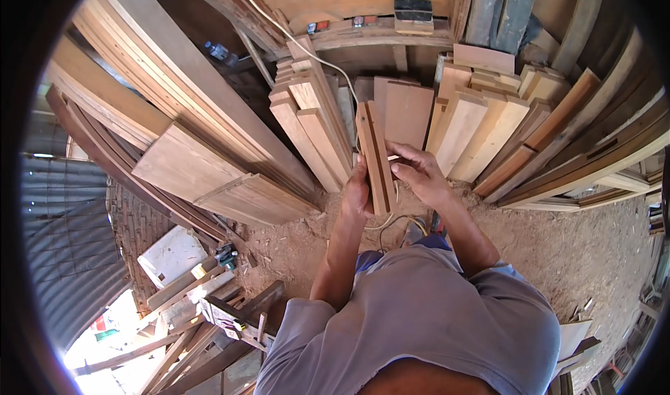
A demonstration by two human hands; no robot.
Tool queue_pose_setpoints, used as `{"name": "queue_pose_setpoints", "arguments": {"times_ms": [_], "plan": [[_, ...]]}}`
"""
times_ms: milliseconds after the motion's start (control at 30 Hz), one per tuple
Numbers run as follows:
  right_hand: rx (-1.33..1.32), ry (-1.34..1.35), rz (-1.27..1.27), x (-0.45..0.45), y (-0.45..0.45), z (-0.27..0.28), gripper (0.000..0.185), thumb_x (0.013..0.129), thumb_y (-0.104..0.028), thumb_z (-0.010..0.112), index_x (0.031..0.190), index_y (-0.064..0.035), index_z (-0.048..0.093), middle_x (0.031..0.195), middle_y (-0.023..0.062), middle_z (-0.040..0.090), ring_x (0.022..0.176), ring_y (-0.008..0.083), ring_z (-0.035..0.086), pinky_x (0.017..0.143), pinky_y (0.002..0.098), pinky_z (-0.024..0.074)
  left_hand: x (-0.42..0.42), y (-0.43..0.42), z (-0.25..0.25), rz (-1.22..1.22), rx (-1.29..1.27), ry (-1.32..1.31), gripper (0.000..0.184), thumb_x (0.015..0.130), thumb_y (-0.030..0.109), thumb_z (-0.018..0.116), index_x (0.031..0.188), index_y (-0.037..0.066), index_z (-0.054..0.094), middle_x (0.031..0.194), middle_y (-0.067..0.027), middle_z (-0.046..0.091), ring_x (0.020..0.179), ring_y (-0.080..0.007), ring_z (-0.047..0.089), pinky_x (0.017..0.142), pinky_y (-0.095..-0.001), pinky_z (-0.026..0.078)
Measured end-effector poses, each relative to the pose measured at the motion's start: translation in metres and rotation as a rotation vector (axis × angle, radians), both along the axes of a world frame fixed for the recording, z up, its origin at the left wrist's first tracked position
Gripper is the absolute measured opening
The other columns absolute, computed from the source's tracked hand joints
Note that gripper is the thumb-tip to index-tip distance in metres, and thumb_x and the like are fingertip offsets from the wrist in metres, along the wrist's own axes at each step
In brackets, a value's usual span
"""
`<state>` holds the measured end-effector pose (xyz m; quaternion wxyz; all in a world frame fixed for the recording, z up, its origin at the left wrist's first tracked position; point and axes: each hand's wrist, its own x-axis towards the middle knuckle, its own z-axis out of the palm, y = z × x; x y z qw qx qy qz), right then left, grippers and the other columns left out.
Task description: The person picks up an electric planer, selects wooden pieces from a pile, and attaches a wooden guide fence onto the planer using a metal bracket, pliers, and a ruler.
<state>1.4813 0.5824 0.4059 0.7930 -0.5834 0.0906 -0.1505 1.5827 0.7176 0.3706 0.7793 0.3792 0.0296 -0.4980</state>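
A narrow wooden piece (377, 161) with a dark lengthwise groove stands nearly upright in front of my body. My left hand (357, 191) is closed around its lower left side, thumb pointing up along the edge. At the right edge of the piece, the bent thumb and fingers of my right hand (423, 176) hold it near mid-height; their tips are partly hidden. Behind the piece leans a wide, flat board (408, 112).
Stacked light planks (307, 116) lean to the left, and more timber (481, 126) stands to the right. A pale cable (328, 61) hangs down behind the wooden piece. A dark block (413, 10) sits on the ledge. Offcuts (188, 287) and a power tool (225, 255) lie lower left.
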Motion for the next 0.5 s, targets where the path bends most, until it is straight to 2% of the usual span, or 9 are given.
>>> {"name": "queue_pose_setpoints", "arguments": {"times_ms": [33,100,133,200,233,267,333,400,500], "plan": [[-0.001,-0.001,0.001,0.0,0.0,0.0,0.048,0.094,-0.001,0.054,0.142,0.003,0.051,0.127,0.0097,0.059,0.117,0.0178,0.058,0.103,0.0316,0.0445,0.003,0.003,-0.007,0.001,-0.001,-0.001,0.051,0.104,0.054,0.038,0.119,0.01,0.059,0.093,-0.0051,0.062,0.074,-0.0198,0.061,0.062,-0.0357,0.055],[0.013,-0.012,0.017,-0.001,0.0,0.002,0.046,0.097,-0.005,0.055,0.142,0.0029,0.05,0.127,0.009,0.06,0.115,0.0158,0.058,0.101,0.0288,0.0444,0.011,0.011,-0.025,-0.127,-0.268,0.046,0.051,0.106,0.048,0.04,0.135,0.008,0.053,0.116,-0.0074,0.064,0.1,-0.018,0.064,0.083,-0.0349,0.057],[0.01,-0.015,0.017,0.0,0.001,0.002,0.046,0.097,-0.005,0.055,0.142,0.0029,0.05,0.127,0.009,0.06,0.115,0.0158,0.058,0.101,0.0288,0.0444,0.007,0.007,-0.01,-0.128,-0.271,0.043,0.051,0.106,0.048,0.04,0.135,0.008,0.053,0.116,-0.0074,0.064,0.1,-0.018,0.064,0.083,-0.0349,0.057],[-0.015,-0.029,-0.056,0.001,0.003,0.002,0.042,0.1,-0.009,0.058,0.14,0.0033,0.053,0.113,0.0076,0.062,0.107,0.0134,0.058,0.092,0.0253,0.0471,-0.005,-0.001,0.016,0.147,0.057,-0.346,0.051,0.106,0.038,0.047,0.146,0.007,0.043,0.132,-0.0084,0.058,0.116,-0.0193,0.059,0.094,-0.035,0.054],[-0.017,-0.03,-0.056,0.001,0.002,-0.001,0.042,0.1,-0.009,0.058,0.14,0.0033,0.053,0.113,0.0076,0.062,0.107,0.0134,0.058,0.092,0.0253,0.0471,-0.001,0.004,0.015,0.143,0.088,-0.413,0.056,0.106,0.026,0.05,0.154,0.007,0.03,0.145,-0.0088,0.049,0.13,-0.0197,0.049,0.106,-0.0348,0.045],[0.006,0.023,-0.035,0.001,0.0,-0.005,0.041,0.101,-0.012,0.057,0.139,0.0029,0.054,0.106,0.0047,0.062,0.101,0.0113,0.057,0.088,0.0242,0.0467,0.001,0.005,0.018,0.144,0.086,-0.413,0.056,0.106,0.026,0.05,0.154,0.007,0.03,0.145,-0.0088,0.049,0.13,-0.0197,0.049,0.106,-0.0348,0.045],[0.027,0.076,-0.009,0.003,0.0,-0.008,0.041,0.101,-0.014,0.057,0.138,0.0025,0.055,0.1,0.0018,0.063,0.096,0.0091,0.056,0.084,0.0231,0.0462,0.004,0.005,0.03,0.125,0.057,-0.643,0.061,0.104,0.018,0.051,0.158,0.008,0.024,0.146,-0.0095,0.048,0.128,-0.0198,0.05,0.109,-0.033,0.04],[0.099,0.039,-0.091,0.006,0.004,-0.01,0.04,0.102,-0.017,0.058,0.137,0.0016,0.056,0.09,-0.003,0.059,0.083,0.006,0.05,0.075,0.0226,0.043,0.008,0.005,0.033,0.118,0.049,-0.69,0.063,0.104,0.015,0.051,0.159,0.008,0.021,0.147,-0.0094,0.048,0.129,-0.0196,0.05,0.109,-0.0326,0.039],[0.109,0.068,-0.036,0.003,0.0,-0.022,0.038,0.103,-0.022,0.056,0.133,0.0024,0.058,0.094,-0.0024,0.06,0.082,0.0063,0.05,0.074,0.0234,0.0429,0.012,0.009,0.029,0.09,0.04,-0.733,0.066,0.103,0.01,0.051,0.159,0.006,0.018,0.148,-0.0102,0.047,0.13,-0.019,0.049,0.109,-0.0318,0.038]]}}
